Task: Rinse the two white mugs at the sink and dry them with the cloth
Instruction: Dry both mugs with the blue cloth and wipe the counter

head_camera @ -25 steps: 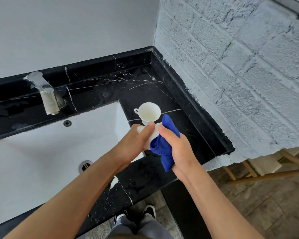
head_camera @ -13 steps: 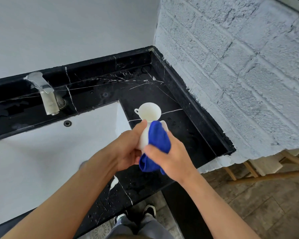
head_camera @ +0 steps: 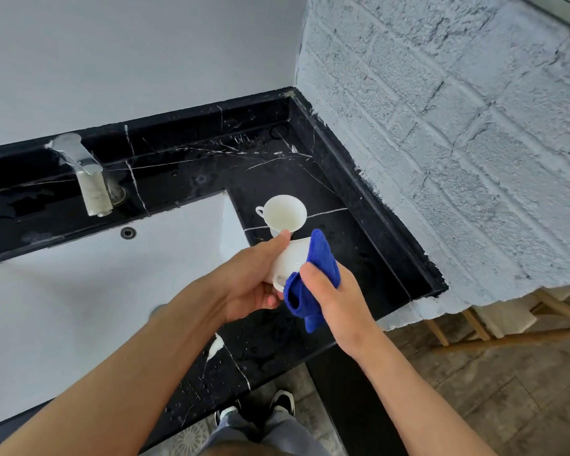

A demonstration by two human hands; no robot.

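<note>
My left hand (head_camera: 249,279) grips a white mug (head_camera: 288,260) above the black counter, thumb along its upper side and fingers curled underneath. My right hand (head_camera: 334,296) holds a blue cloth (head_camera: 313,281) pressed against the mug's right side, thumb on top of the fabric. Part of the cloth hangs down below my fingers. The mug's mouth is hidden behind the cloth. A second white mug (head_camera: 283,212) stands upright on the counter just beyond my hands, handle to the left.
A white sink basin (head_camera: 96,291) lies to the left, with a steel tap (head_camera: 89,179) behind it. The black marble counter (head_camera: 359,258) ends at a painted brick wall (head_camera: 458,143) on the right. Wooden furniture legs (head_camera: 507,327) stand on the floor past the counter end.
The cloth has shifted from over the mug's top to its right side, and more of the white mug body shows. Both hands stay over the same spot.
</note>
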